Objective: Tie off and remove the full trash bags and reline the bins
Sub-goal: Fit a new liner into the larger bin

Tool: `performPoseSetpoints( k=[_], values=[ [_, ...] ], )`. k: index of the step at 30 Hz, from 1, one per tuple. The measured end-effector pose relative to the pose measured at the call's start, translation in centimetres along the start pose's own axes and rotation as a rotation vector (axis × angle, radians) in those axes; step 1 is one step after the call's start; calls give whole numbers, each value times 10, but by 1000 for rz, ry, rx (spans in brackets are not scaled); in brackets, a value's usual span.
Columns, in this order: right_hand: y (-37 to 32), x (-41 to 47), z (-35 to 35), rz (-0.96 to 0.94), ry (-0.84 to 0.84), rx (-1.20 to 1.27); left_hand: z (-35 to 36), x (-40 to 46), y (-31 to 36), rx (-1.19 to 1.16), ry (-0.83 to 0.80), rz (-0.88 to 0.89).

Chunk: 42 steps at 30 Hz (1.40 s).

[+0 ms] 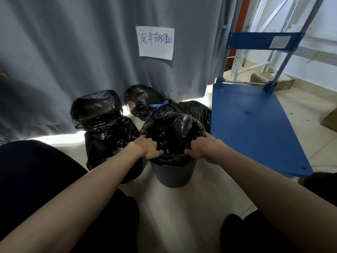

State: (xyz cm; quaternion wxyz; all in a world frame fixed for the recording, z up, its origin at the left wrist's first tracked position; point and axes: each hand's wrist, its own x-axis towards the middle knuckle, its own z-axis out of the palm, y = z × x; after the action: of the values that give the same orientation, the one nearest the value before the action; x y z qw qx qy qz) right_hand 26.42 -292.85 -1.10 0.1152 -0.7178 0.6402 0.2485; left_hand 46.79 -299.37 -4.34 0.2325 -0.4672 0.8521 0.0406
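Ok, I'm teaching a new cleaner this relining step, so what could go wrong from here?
1. Both hands, left and right, grip the thin black liner at the near rim of the grey bin; a hard pull may tear it.
2. The far edge may slip off the rim while the near side is tugged.
3. The tied bag with the blue string and a lined bin crowd close; the bin might tip into them.
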Motion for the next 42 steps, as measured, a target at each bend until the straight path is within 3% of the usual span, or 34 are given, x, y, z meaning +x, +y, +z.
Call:
performPoseSetpoints(
  k=[4,7,11,17,26,42],
  values=[
    [7,6,2,52,321,61,-5,0,-5,15,374,69],
    [12,8,3,164,399,196,-8,-1,-10,-50,605,-65],
    [11,13,8,240,336,387,-6,-3,-11,-384,515,-345],
    [12,25,5,315,296,632,3,3,-5,-528,432,-428],
    [6,41,1,331,257,752,7,3,-13,-348,467,-453],
    [-66,64,-24,110,293,660,27,-36,-70,-182,331,-664]
  ],
)
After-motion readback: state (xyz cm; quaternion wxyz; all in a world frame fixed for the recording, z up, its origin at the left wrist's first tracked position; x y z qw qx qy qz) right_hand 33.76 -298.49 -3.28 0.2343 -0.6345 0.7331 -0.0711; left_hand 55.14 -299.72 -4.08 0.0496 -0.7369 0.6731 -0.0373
